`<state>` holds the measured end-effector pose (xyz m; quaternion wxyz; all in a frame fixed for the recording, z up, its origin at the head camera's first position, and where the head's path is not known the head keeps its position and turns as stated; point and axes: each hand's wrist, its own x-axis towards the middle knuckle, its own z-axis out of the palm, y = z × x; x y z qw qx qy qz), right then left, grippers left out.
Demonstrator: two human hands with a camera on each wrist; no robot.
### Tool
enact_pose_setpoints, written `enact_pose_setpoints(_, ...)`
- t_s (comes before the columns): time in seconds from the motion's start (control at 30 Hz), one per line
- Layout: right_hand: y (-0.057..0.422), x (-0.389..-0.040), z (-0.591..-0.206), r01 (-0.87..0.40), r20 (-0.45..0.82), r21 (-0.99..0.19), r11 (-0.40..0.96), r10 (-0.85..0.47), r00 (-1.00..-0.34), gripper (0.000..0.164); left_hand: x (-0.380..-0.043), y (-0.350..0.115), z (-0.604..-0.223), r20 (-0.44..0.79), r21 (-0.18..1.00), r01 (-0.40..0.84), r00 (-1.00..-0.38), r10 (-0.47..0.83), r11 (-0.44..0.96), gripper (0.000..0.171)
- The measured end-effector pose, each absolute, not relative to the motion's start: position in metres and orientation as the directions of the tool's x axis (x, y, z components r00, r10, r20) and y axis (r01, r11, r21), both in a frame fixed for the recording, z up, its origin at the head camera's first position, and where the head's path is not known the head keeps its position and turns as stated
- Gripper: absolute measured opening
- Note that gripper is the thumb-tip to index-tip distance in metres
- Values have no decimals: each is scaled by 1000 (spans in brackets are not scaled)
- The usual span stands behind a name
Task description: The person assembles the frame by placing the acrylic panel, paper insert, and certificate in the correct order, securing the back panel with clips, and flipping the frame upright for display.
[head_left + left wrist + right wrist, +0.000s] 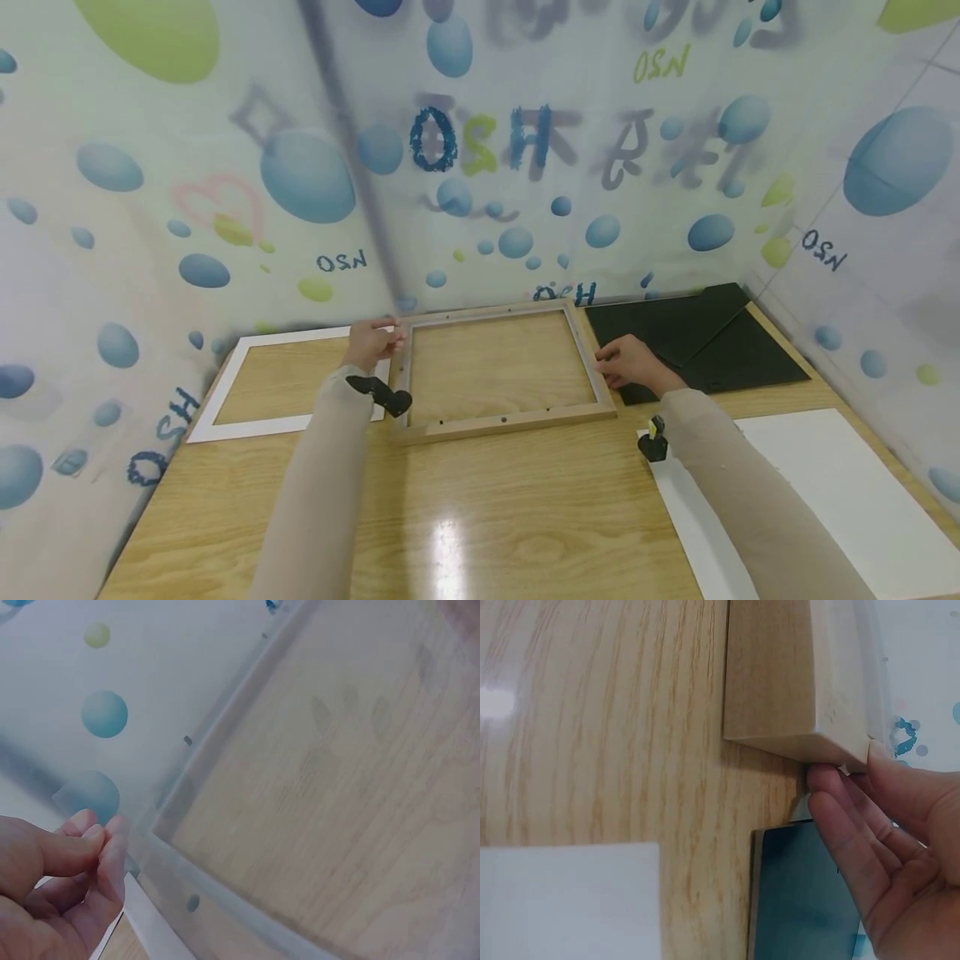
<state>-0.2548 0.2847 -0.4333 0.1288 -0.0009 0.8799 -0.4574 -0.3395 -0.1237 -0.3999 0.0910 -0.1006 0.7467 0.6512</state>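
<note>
One white border (255, 427) lies leftmost on the desk (525, 517). Next, on my feed, the left-hand grip (369, 342) pinches a corner of the clear sheet (67, 796) at the far left of the wooden frame (504, 420). That frame lies between both grips, its long axis side to side. About equally near, the right-hand grip (633, 364) looks closed on the sheet's edge, beside the black board (720, 350).

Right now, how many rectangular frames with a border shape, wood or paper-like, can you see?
2: the white mat frame at the left, and the wooden picture frame in the middle.
</note>
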Motion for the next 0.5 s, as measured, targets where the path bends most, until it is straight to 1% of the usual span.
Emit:
enact_pose_setpoints(0.27,287,-257,-435,108,-221,-803,586,-124,-967,37,-342,-126,-399,-306,946,-310,-951,-53,100,38)
enact_pose_setpoints(0.4,288,-257,-437,105,-219,-803,587,-126,-968,37,-341,-123,-401,-301,948,-304,-953,-38,91,38)
enact_pose_setpoints(0.5,287,-257,-437,103,-218,-803,587,-128,-968,37,-341,-121,-402,-295,949,-297,-955,-33,110,37)
